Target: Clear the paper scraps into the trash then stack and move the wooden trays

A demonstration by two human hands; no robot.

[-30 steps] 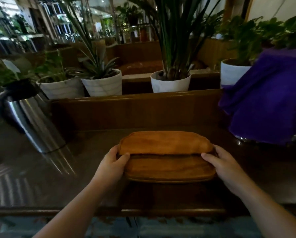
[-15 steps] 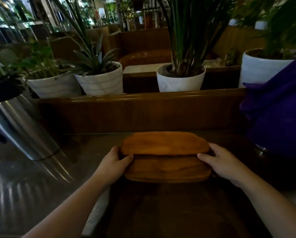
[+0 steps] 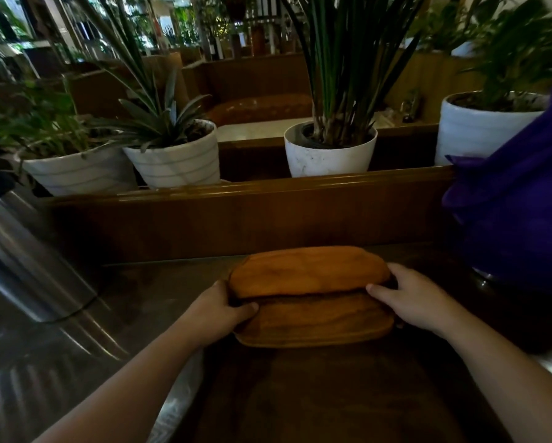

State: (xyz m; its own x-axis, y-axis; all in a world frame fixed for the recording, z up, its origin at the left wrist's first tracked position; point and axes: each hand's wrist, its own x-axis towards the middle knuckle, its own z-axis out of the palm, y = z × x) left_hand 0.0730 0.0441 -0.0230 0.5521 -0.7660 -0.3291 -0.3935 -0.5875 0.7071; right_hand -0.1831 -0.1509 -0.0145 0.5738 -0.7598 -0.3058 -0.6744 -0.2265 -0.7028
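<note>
Stacked oval orange-brown wooden trays [image 3: 309,295] sit on the dark glossy surface [image 3: 332,394], between both hands. The left hand [image 3: 218,310] clasps the stack's left end, thumb tucked between the upper and lower tray; the right hand [image 3: 410,300] curls around the right end, just left of a purple cloth [image 3: 517,212].

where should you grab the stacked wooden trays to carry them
At the two short ends, coming in from either side. The trays are long ovals stacked flat, so end grips balance the stack and pin both together. The left hand and right hand already sit there, thumbs hooked over the lower tray beside the top one. What the fingers do underneath is hidden.
</note>
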